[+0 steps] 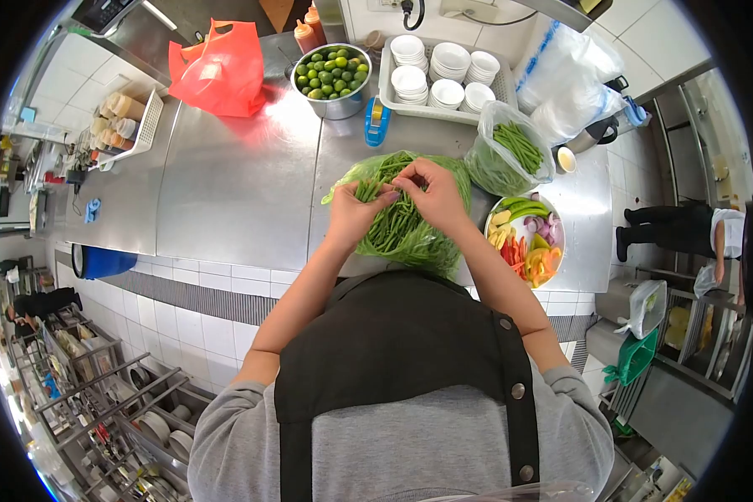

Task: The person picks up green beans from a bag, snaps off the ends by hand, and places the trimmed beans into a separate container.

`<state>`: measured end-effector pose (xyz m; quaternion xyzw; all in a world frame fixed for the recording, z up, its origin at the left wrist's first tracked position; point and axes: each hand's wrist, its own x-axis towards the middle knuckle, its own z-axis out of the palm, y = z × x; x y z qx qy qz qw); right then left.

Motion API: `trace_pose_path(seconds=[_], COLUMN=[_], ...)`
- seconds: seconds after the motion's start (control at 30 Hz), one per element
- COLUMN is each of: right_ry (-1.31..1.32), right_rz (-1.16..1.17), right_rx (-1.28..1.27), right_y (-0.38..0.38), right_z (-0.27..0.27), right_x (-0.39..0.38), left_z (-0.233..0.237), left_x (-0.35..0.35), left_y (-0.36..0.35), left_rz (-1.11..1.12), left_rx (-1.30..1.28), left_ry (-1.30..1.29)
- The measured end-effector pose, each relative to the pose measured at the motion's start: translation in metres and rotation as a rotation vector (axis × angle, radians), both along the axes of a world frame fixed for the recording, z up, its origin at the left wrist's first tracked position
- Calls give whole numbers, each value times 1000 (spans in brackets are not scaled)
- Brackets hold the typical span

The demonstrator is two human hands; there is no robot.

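Green beans [396, 224] fill an open green plastic bag [427, 258] on the steel counter, close to the apron. My left hand [357, 215] is closed around a small bunch of beans over the bag's left part. Just right of it, my right hand [429, 191] has thumb and fingertips pinched together near the ends of that bunch; what lies between them is too small to make out. A clear bag [510, 151] with more green beans stands to the right. Below that bag, a white plate [491, 219] holds cut peppers, onion and other vegetables.
Behind are a steel bowl of limes [335, 107], a blue tape dispenser [377, 122], a tray [504, 88] of stacked white dishes and a red bag [217, 74]. The steel counter [234, 184] extends left. Other people [686, 230] stand at far right and far left.
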<state>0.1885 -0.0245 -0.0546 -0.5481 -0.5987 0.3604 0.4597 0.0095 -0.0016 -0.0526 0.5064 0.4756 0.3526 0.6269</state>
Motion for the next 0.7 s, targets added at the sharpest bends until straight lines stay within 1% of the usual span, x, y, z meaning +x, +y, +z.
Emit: trace_pose_path(seconds=[0.07, 0.13, 0.23, 0.33, 0.43, 0.53, 0.57, 0.67, 0.7], right_ry=[-188, -363, -285, -23, 502, 508, 478, 242, 257], right_rz=[-57, -145, -73, 8, 197, 326, 326, 295, 261], right_rx=[169, 347, 115, -109, -349, -320, -323, -297, -256], right_y=[2, 7, 5, -2, -6, -11, -13, -16, -16], right_z=[-1, -17, -28, -25, -22, -18, -15, -10, -11], right_x=[-2, 0, 8, 4, -3, -14, -20, -29, -30], left_z=[0, 2, 23, 18, 17, 15, 15, 11, 10], left_x=[1, 3, -6, -18, -27, -31, -31, -33, -34], left_y=[0, 0, 5, 19, 30, 35, 35, 37, 38], left_rz=[17, 28, 67, 188, 235, 256, 269, 285, 287], left_rx=[-19, -29, -208, -354, -346, -329, -327, -318, -314], left_ry=[-14, -46, -52, -493, -573, -608, -604, -626, -639])
